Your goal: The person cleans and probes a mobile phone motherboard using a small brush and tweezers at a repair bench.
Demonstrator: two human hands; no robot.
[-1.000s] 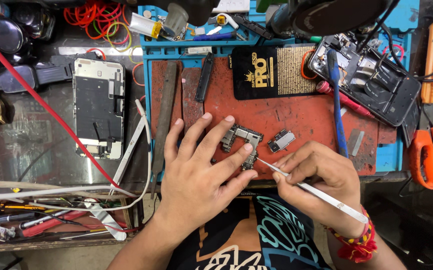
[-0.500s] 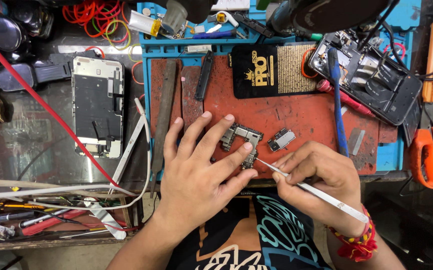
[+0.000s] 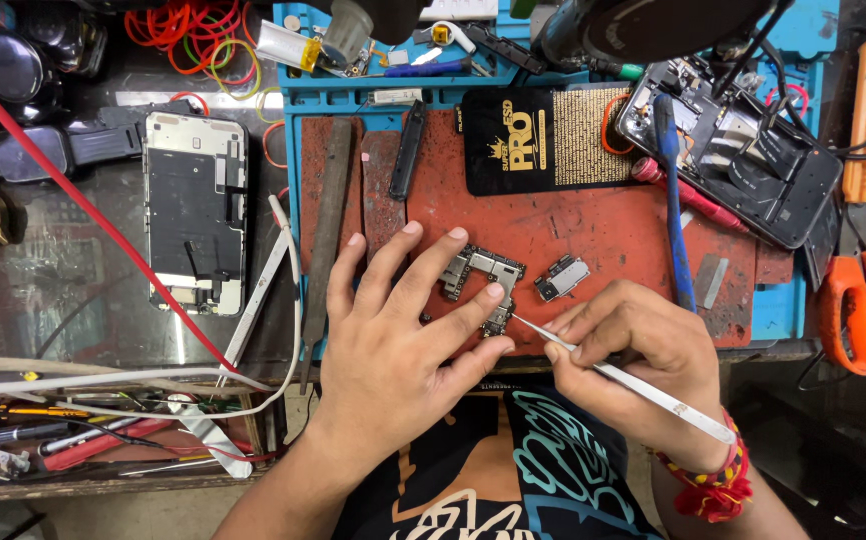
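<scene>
Unmoved, left hand (image 3: 393, 350) pins circuit board (image 3: 483, 275).

circuit board (image 3: 483, 285): part hidden under my left fingers (image 3: 453, 300) | tool (image 3: 643, 388) shaft: partly covered by my right fingers (image 3: 593, 325) | tip contact: too small to tell

A cluttered workbench (image 3: 73, 300) with a dark, worn, faintly reflective top fills the view, and a red work mat (image 3: 593, 230) lies on a blue tray (image 3: 773, 310) with compartments along its far edge. The light is bright and even from above. Along the bench's near left edge runs a scuffed wooden ledge (image 3: 103, 480) strewn with tools and wires.
</scene>
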